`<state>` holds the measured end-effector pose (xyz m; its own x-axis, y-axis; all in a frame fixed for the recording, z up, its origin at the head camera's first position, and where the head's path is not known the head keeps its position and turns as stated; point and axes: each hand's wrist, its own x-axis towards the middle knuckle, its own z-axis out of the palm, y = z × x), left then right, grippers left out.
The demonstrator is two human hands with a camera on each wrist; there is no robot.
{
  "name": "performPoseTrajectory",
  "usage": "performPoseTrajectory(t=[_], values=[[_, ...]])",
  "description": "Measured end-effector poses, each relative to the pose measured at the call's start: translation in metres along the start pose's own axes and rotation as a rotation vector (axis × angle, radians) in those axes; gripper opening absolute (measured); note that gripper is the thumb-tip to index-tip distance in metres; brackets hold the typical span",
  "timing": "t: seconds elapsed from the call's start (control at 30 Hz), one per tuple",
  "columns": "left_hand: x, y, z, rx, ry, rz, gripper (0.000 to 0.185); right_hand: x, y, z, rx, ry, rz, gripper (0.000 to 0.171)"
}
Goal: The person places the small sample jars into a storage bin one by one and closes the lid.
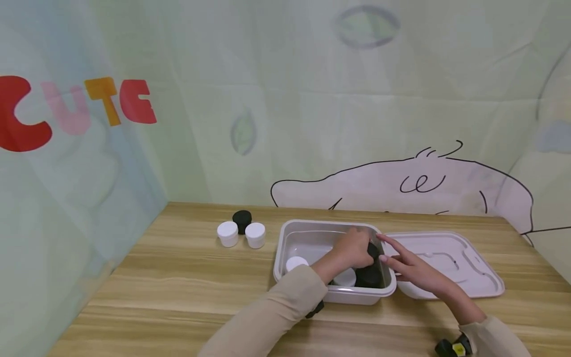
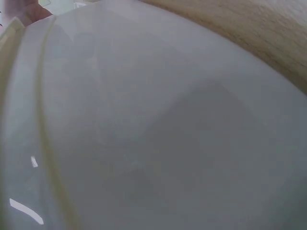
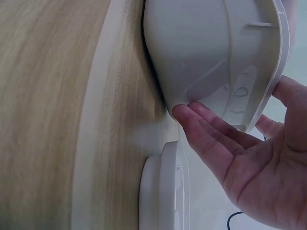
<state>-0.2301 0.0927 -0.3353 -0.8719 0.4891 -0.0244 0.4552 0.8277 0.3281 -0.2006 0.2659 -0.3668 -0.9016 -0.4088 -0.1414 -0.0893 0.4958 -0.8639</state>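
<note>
My left hand (image 1: pixel 354 247) reaches down into a white plastic box (image 1: pixel 278 243), its fingers curled around a small black jar (image 1: pixel 372 251) near the right wall. Under and beside that hand lie more black jars (image 1: pixel 369 277) and a white jar (image 1: pixel 345 277); another white jar (image 1: pixel 296 263) sits at the box's left. From outside, my right hand (image 1: pixel 417 270) steadies the box's right end, with extended fingers against the wall (image 3: pixel 206 86) and the thumb near the rim. Mostly the box's pale outer wall (image 2: pixel 144 96) fills the left wrist view.
Two white jars (image 1: pixel 228 234) and a black jar (image 1: pixel 242 221) stand grouped on the wooden table (image 1: pixel 178 277), left of the box. Flat at the right lies the box's white lid (image 1: pixel 479 277), its edge close beside the box. A printed cloth (image 1: pixel 285 134) hangs behind the table.
</note>
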Motion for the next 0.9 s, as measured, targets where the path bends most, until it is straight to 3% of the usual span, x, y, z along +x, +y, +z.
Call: performPoseTrajectory(t=[0.07, 0.17, 0.3, 0.43, 0.53, 0.63, 0.9], values=[[-0.001, 0.001, 0.0, 0.039, -0.019, 0.015, 0.015, 0.0, 0.0, 0.0, 0.003, 0.001, 0.003, 0.063], [-0.002, 0.001, 0.0, 0.084, -0.029, 0.049, 0.019, 0.0, 0.0, -0.001, 0.006, -0.002, -0.003, 0.063], [-0.005, 0.0, -0.001, 0.069, -0.038, 0.05, 0.021, 0.0, 0.0, -0.001, 0.007, 0.0, -0.008, 0.063], [-0.011, -0.003, -0.005, 0.006, -0.056, 0.028, 0.01, 0.001, 0.0, 0.0, 0.012, 0.0, -0.008, 0.063], [-0.019, -0.007, -0.012, -0.064, -0.051, 0.01, 0.022, 0.001, 0.001, 0.0, 0.014, 0.003, -0.005, 0.063], [-0.028, -0.013, -0.025, -0.135, -0.028, -0.004, 0.036, 0.001, 0.001, 0.001, 0.006, 0.012, 0.008, 0.063], [-0.056, -0.046, -0.064, -0.339, 0.096, 0.0, 0.04, 0.0, 0.0, 0.002, 0.003, 0.025, 0.001, 0.063]])
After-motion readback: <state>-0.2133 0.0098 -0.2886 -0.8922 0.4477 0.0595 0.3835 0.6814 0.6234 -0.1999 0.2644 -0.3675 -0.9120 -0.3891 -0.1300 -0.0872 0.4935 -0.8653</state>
